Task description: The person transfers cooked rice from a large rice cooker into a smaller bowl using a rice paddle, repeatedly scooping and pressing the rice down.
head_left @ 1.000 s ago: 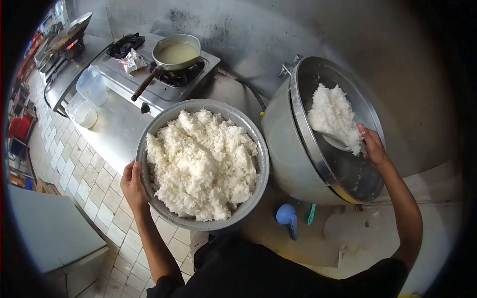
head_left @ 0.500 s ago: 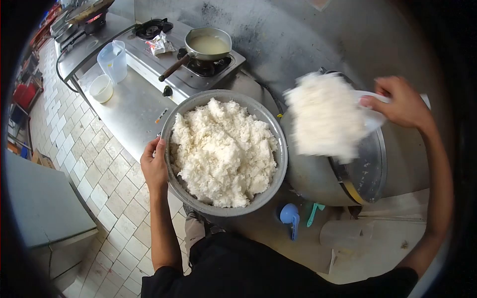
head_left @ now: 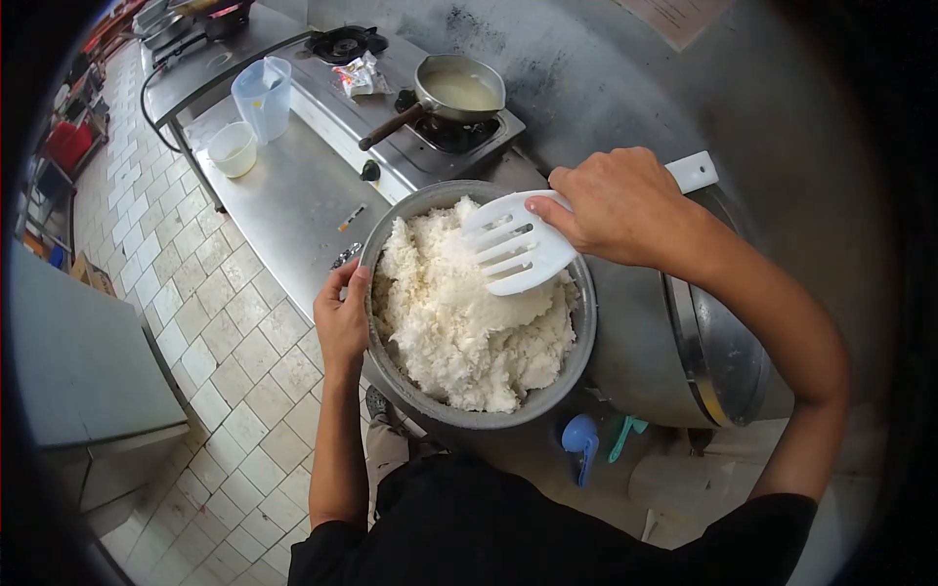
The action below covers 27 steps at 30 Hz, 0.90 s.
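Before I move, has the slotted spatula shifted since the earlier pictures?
Yes. Held in the right hand, the slotted spatula has moved left, away from the large tilted pot, and is now over the rice in the round basin.

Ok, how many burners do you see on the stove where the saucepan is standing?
2: one burner with nothing on it, beside the crumpled packet; the other burner under the saucepan.

Nothing can be read: print on the wall sheet (head_left: 679, 18) is too small.
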Tool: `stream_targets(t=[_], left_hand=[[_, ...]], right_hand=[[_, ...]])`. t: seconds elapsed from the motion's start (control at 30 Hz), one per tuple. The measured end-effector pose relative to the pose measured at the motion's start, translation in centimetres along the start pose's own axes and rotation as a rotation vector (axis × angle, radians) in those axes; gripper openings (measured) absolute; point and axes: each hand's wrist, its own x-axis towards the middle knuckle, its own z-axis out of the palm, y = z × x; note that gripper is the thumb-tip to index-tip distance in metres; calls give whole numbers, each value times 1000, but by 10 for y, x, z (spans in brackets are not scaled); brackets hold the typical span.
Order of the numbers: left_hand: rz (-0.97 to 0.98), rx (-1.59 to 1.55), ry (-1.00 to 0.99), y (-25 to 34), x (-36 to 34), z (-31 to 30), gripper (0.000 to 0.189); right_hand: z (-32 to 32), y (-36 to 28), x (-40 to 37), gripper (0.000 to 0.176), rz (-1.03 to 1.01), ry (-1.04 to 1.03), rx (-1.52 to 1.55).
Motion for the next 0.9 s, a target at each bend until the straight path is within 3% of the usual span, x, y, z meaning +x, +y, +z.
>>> stream_targets(t=[0.1, 0.17, 0.2, 0.33, 0.4, 0.47, 0.53, 0.63, 0.7, 0.77, 0.83, 0.9], left_hand=[[22, 91, 9, 3, 0, -1, 33], [47, 110, 10, 3, 0, 0, 33], [53, 107, 7, -1, 2, 0, 33], [-14, 53, -8, 3, 0, 2, 32], [20, 97, -23, 2, 1, 2, 29], [29, 77, -20, -1, 3, 2, 27], [59, 117, -40, 4, 2, 7, 26], [81, 177, -48, -2, 6, 1, 24], [82, 204, -54, -6, 9, -8, 24], [116, 306, -42, -7, 10, -12, 23], [103, 321, 1, -2, 6, -4, 23], [78, 316, 34, -1, 6, -3, 23]], right_hand=[[-6, 17, -24, 48, 98, 16, 55], [-9, 40, -55, 46, 126, 207, 124], [-15, 53, -73, 46, 171, 204, 121], [-7, 123, -157, 38, 558, 298, 286], [25, 160, -199, 45, 803, 193, 125], [79, 198, -244, 45, 904, 0, 28], [153, 233, -283, 45, 948, -242, -134], [256, 261, -306, 43, 1006, -353, -136], [315, 281, -304, 45, 862, -393, -45], [343, 295, -272, 46, 856, -166, 50], [333, 297, -219, 45, 879, -75, 184], [336, 300, -181, 45, 689, 15, 210]])
